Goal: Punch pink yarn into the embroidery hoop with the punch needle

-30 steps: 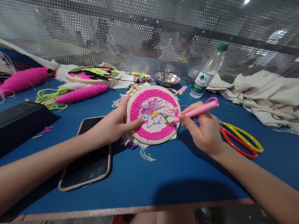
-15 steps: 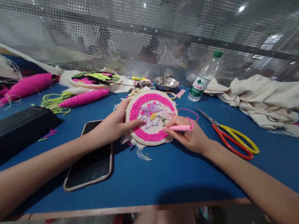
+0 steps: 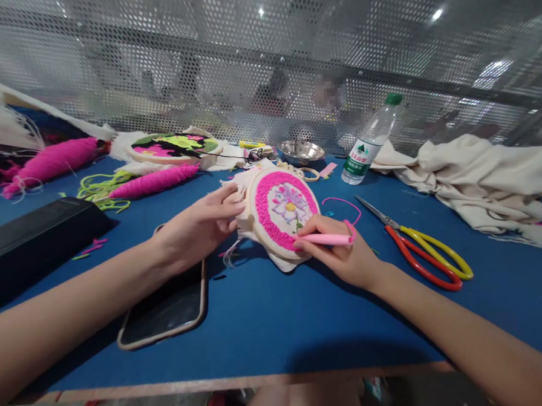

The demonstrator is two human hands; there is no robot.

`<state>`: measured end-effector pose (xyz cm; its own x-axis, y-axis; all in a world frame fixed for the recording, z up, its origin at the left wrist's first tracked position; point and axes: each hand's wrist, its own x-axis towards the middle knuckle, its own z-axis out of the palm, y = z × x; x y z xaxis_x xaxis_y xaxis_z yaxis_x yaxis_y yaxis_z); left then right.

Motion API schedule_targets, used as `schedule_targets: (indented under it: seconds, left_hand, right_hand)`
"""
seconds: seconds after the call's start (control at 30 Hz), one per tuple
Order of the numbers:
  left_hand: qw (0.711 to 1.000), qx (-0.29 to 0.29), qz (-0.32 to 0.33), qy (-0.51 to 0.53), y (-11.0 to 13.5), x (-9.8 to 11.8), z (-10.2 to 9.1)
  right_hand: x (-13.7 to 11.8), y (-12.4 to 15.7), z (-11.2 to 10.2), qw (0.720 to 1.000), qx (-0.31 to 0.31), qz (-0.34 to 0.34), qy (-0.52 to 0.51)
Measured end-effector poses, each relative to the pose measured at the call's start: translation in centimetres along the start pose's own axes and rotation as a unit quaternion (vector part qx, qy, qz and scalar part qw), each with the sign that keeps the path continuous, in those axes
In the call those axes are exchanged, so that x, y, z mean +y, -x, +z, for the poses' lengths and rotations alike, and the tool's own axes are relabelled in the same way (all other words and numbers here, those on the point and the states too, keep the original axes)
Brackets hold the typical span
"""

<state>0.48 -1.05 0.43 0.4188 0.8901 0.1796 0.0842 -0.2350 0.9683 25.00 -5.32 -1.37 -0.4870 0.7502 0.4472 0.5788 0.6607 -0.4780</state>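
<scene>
Pinched in my right hand (image 3: 341, 251) is a pink punch needle (image 3: 330, 239), its tip end at the lower right of the embroidery hoop (image 3: 264, 233). Pink yarn (image 3: 357, 213) trails from the tool in a loop. The hoop is tilted and holds white fabric with a thick pink looped ring around a purple flower (image 3: 290, 207) with a yellow centre. My left hand (image 3: 204, 224) is open at the hoop's left side, fingers stretched out by the frayed fabric edge (image 3: 240, 186); I cannot tell whether they touch it.
Scissors (image 3: 413, 244) with red and yellow handles lie at right, below a water bottle (image 3: 363, 140) and cream cloth (image 3: 473, 174). A phone (image 3: 167, 311) and black case (image 3: 41, 242) lie left. Behind are a metal bowl (image 3: 301, 152), another hoop (image 3: 175, 148) and pink yarn (image 3: 156, 180).
My left hand has let go of the hoop's face and drawn back to the left. The hoop has turned clockwise and tilted. My right hand stays almost in place with the punch needle.
</scene>
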Motion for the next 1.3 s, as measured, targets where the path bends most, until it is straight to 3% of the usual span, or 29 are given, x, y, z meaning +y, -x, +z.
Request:
schedule_targets:
  seconds: [0.13,0.3,0.5,0.73,1.0,1.3]
  left_hand:
    - [0.992,-0.084,-0.036,0.088,0.5,-0.1,0.6]
    - [0.996,-0.058,-0.069,0.027,1.0,-0.8,1.3]
    - [0.994,-0.099,0.012,-0.041,0.9,-1.9,1.2]
    - [0.986,-0.098,0.069,-0.119,1.3,-1.8,0.9]
    - [0.985,-0.096,0.065,-0.124,1.2,-2.0,0.9]
    - [0.99,-0.095,0.046,-0.097,1.0,-2.1,0.9]
  right_hand:
    - [0.1,0.0,0.1,1.0,-0.001,0.005,-0.019]
    - [0.0,-0.1,0.1,0.999,-0.006,0.013,-0.048]
    - [-0.2,-0.1,-0.1,0.997,0.046,0.027,-0.061]
    - [-0.6,0.2,-0.1,0.996,0.065,-0.005,-0.054]
    - [-0.5,0.3,-0.1,0.994,0.098,-0.04,-0.019]
    - [-0.2,0.4,-0.1,0.993,0.107,-0.033,-0.039]
